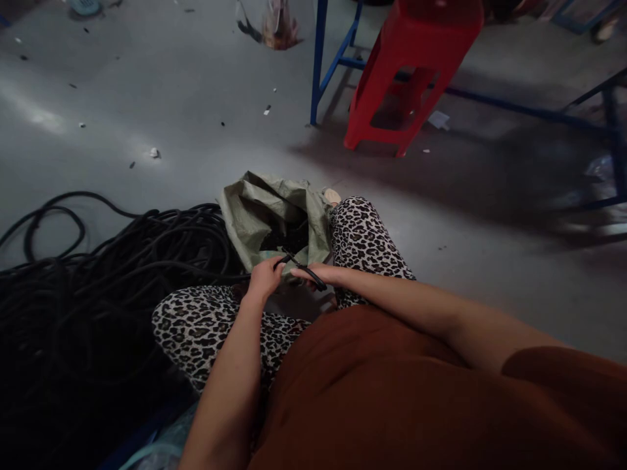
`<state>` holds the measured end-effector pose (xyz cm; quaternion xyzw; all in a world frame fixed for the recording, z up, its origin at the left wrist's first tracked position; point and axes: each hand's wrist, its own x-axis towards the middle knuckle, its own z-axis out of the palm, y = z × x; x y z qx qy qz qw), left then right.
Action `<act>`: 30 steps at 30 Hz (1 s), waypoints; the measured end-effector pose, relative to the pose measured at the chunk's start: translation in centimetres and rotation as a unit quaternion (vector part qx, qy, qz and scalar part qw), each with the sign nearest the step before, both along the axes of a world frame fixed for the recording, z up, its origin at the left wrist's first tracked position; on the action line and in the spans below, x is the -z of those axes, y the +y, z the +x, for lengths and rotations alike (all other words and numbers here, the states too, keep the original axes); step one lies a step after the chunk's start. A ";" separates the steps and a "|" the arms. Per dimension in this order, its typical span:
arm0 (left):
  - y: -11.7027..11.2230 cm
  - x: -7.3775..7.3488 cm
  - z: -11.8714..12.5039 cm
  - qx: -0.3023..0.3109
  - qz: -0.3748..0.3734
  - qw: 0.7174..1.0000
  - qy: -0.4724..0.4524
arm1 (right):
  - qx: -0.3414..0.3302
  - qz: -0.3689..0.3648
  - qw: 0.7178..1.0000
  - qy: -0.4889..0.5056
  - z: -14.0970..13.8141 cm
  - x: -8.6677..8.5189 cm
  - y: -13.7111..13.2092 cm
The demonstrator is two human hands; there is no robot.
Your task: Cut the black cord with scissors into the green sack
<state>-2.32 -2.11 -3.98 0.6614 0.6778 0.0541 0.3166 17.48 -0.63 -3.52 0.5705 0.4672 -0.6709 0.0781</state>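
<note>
My left hand (265,278) is closed on the end of a black rubber cord (215,277), which runs back to a big tangled heap on the left. In my right hand (316,273) is a pair of scissors (314,278) with black handles; the blades point toward the cord end. Both hands are over the near rim of an open greenish woven sack (235,219). Dark small pieces (289,238) lie inside the sack, too dim to make out singly. The sack stands between my knees.
A coiled heap of black cord (181,241) covers the floor at left. Ahead to the right stand a red plastic stool (416,65) and a blue metal frame (318,65). A plastic bag (280,26) is farther off, and scraps dot the grey floor (161,85).
</note>
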 end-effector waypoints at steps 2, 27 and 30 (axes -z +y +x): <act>0.0 0.1 0.0 0.003 -0.005 1.000 0.001 | -0.005 0.003 1.000 -0.001 0.0 0.0 0.0; -0.1 0.1 -0.2 0.032 -0.038 0.999 -0.009 | -0.015 0.018 1.000 0.018 0.3 0.5 0.0; 0.0 0.3 -0.2 0.025 -0.039 0.999 -0.023 | 0.007 0.002 1.000 -0.003 0.0 0.2 -0.1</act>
